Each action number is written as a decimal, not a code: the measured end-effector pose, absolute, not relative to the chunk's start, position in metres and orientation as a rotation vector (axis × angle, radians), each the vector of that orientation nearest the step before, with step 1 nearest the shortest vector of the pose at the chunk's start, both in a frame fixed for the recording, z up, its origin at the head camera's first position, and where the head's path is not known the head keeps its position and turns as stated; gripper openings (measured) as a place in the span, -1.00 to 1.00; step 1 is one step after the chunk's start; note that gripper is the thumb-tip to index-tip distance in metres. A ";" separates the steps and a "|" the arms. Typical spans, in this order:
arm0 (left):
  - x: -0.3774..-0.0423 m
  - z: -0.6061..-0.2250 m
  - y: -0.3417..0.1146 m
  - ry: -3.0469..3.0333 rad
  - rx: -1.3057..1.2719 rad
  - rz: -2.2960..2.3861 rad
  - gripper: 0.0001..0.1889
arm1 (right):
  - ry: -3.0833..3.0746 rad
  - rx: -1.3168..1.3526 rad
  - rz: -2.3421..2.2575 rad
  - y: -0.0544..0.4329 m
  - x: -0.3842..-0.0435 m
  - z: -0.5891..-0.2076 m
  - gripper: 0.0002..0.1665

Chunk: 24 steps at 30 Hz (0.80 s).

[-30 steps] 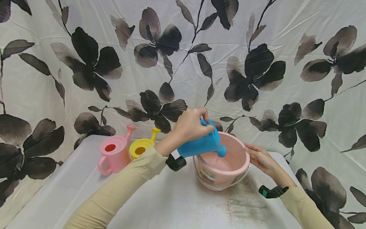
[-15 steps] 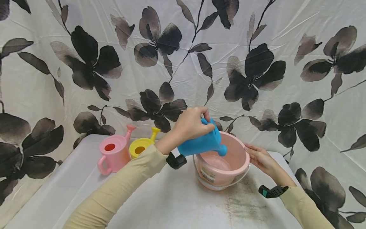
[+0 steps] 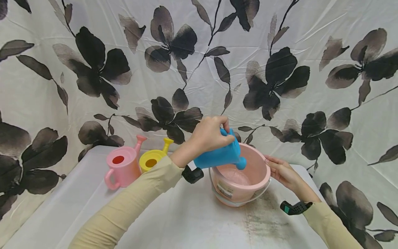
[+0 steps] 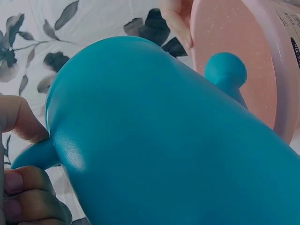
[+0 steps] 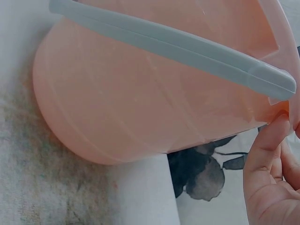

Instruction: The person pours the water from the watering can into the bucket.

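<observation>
My left hand [image 3: 211, 135] grips the handle of a blue watering can [image 3: 217, 155]. The can is tipped on its side, its round spout head [image 4: 226, 69] hanging over the mouth of a pink bucket [image 3: 239, 188]. In the left wrist view the can's body fills the middle, and my curled fingers [image 4: 33, 197] show at the handle. On the bucket's right side, my right hand [image 3: 283, 174] holds the rim, with a fingertip tucked under the edge in the right wrist view. Small pale specks dot the bucket's inner wall [image 4: 258, 70].
To the left stand a pink watering can [image 3: 124, 169] and a yellow watering can [image 3: 152, 157], the yellow one partly behind my left sleeve. The bucket's pale handle [image 5: 164, 44] hangs down its outside. A white tabletop [image 3: 174, 218] with a stained patch lies underneath; flowered cloth [image 3: 199, 69] hangs behind.
The blue watering can has shifted very slightly up and to the right in my left hand, still tipped over the bucket. My right hand keeps its place at the rim.
</observation>
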<state>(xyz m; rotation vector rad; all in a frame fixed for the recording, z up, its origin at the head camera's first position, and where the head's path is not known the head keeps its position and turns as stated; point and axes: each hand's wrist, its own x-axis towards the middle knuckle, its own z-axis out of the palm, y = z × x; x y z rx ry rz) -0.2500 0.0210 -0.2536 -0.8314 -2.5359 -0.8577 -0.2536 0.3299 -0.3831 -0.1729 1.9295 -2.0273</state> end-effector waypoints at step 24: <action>-0.251 -0.253 0.032 -2.557 -0.848 -0.805 -0.87 | 1.889 -0.176 -2.062 0.329 -0.253 -0.382 -0.19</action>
